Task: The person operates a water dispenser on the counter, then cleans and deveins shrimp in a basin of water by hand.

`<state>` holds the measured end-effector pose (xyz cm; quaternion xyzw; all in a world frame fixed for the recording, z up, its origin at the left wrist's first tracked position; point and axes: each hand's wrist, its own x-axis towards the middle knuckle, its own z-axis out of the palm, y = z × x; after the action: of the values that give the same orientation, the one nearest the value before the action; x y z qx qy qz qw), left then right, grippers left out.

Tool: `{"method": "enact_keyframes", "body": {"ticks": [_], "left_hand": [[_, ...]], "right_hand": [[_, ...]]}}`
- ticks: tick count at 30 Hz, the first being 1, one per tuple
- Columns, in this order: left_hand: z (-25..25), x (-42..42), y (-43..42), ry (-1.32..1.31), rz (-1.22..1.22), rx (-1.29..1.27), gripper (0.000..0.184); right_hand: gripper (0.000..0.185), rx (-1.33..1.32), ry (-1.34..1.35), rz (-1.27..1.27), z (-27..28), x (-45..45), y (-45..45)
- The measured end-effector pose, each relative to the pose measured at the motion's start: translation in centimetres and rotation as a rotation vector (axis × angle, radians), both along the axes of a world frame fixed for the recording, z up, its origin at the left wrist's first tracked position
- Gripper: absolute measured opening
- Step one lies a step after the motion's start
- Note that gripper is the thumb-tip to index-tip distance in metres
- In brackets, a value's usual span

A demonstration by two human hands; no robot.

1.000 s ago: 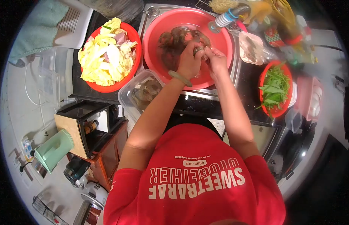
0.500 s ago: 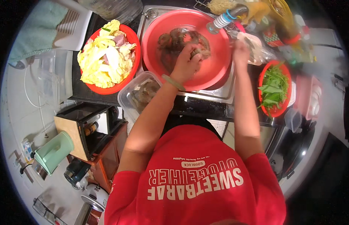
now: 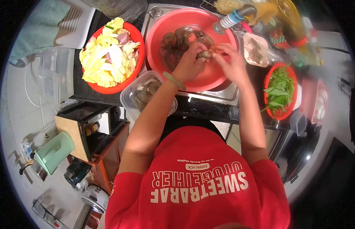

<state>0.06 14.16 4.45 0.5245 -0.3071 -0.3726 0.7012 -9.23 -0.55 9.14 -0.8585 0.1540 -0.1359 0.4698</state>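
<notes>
My left hand [image 3: 190, 64], with a pale bangle at its wrist, grips a greyish shrimp [image 3: 204, 54] over the red basin [image 3: 156, 32]. The fingers of my right hand [image 3: 231, 64] are pinched at the shrimp's right end. Below and behind my hands, a dark heap of shrimp [image 3: 179, 40] lies in the basin's water. Beside my left forearm, a clear plastic container [image 3: 128, 93] holds more greyish shrimp. To the right of the basin is a pale tray [image 3: 255, 47] with small greyish pieces in it; they are too blurred to name.
A red bowl of cut cabbage [image 3: 105, 63] stands at left. A red basket of green leaves [image 3: 279, 91] sits at right. The tap [image 3: 227, 22] reaches over the basin's back right rim, which rests on a steel sink [image 3: 229, 95]. Bottles and a yellow basket crowd the back right.
My right hand has moved left from beside the pale tray into the basin area and meets the shrimp. My left hand keeps hold of the shrimp, almost in place.
</notes>
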Motion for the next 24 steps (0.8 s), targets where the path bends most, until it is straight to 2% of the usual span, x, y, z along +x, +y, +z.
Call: {"method": "enact_keyframes", "body": {"ticks": [2,5,7,8,11,13,14,16,17,19,22,24], "left_hand": [[0.3,0.0,0.2,-0.077,0.000,0.115,0.034],[0.2,0.1,0.3,-0.130,0.018,0.143,0.037],[0.0,0.1,0.2,-0.225,0.039,0.177,0.037],[-0.2,0.0,0.1,-0.323,0.058,0.209,0.038],[-0.6,0.0,-0.2,-0.222,0.031,0.175,0.038],[-0.5,-0.2,-0.3,-0.180,0.023,0.145,0.038],[-0.4,-0.3,-0.3,-0.139,0.017,0.115,0.038],[-0.5,-0.2,-0.5,-0.104,0.016,0.087,0.037],[-0.7,-0.2,-0.5,-0.069,0.017,0.060,0.036],[-1.1,0.0,-0.6,0.023,-0.018,0.043,0.035],[-0.6,0.2,-0.6,0.179,-0.065,0.035,0.032],[-0.5,0.2,-0.6,0.244,-0.078,0.043,0.030]], "right_hand": [[0.023,0.062,0.029,0.050,-0.1,0.1,1.2],[0.020,0.070,0.094,0.002,0.1,0.2,1.7],[0.017,-0.212,0.023,0.047,0.0,0.2,1.5],[0.017,-0.214,0.025,0.048,0.0,0.3,1.5],[0.016,-0.307,-0.042,0.036,-0.1,0.4,1.4],[0.011,-0.048,0.037,-0.080,-0.7,0.3,1.4],[0.011,-0.048,0.037,-0.082,-1.2,0.2,1.3],[0.009,0.324,0.104,-0.179,-2.3,0.1,0.9],[0.009,0.324,0.104,-0.179,-2.5,0.0,0.8],[0.011,0.593,0.067,-0.203,-3.0,-0.1,0.6],[0.012,0.734,0.021,-0.287,-2.9,-0.2,0.9],[0.013,0.676,0.017,-0.289,-4.1,-0.7,-0.3]]}}
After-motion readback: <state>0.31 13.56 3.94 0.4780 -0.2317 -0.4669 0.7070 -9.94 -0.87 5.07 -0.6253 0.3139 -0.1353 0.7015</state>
